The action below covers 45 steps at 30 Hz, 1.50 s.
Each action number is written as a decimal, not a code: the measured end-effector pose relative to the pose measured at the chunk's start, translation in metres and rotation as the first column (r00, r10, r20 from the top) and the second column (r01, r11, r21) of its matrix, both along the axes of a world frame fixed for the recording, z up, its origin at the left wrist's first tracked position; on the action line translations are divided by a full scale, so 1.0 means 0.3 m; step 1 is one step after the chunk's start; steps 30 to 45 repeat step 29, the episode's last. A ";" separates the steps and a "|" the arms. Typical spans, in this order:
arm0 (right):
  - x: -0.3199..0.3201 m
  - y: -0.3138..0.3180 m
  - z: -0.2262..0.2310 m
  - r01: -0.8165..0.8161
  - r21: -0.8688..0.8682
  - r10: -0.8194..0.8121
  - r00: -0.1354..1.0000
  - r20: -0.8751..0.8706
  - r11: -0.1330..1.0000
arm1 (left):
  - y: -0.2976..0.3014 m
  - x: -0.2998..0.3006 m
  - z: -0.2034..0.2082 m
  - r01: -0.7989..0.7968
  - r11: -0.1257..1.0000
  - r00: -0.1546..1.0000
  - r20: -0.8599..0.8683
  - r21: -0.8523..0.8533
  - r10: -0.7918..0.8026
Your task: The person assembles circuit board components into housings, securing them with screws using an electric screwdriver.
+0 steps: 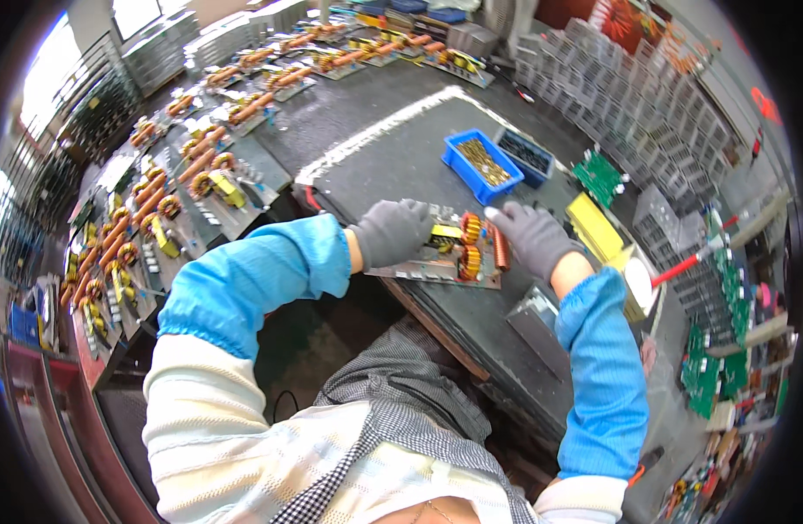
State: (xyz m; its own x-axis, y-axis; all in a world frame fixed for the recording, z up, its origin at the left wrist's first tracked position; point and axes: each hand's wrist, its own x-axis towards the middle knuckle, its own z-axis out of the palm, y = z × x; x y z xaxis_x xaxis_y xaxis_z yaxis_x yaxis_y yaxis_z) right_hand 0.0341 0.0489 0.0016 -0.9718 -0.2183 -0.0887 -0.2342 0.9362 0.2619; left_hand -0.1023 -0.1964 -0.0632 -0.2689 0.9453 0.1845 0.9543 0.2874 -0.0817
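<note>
A circuit board assembly (436, 269) lies near the front edge of the dark bench, carrying ring-shaped copper coils (470, 262), a yellow part (446, 232) and a long copper-wound rod (501, 250). My left hand (393, 233), in a grey glove, is closed over the left end of the board and hides part of it. At the board's right end, my gloved right hand (536, 238) is beside the copper rod with its fingers bent together. What its fingertips hold, if anything, is hidden.
Beyond the board stand a blue bin (461, 171) of brass-coloured small parts and a bin of dark parts (525, 157). A yellow box (593, 227), green circuit boards (599, 178) and stacked metal housings (620, 96) are to the right. Several finished-looking assemblies (148, 205) cover the left bench.
</note>
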 end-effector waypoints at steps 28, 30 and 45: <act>-0.007 0.171 0.368 -0.306 0.031 0.261 0.749 -0.609 0.952 | 0.084 -0.033 0.382 -0.023 0.871 0.975 0.205 0.490 -0.090; -0.008 0.167 0.438 -0.341 0.084 0.316 0.712 -0.627 0.936 | 0.073 -0.034 0.447 -0.040 0.904 0.958 0.273 0.425 -0.086; -0.008 0.167 0.438 -0.341 0.084 0.316 0.712 -0.627 0.936 | 0.073 -0.034 0.447 -0.040 0.904 0.958 0.273 0.425 -0.086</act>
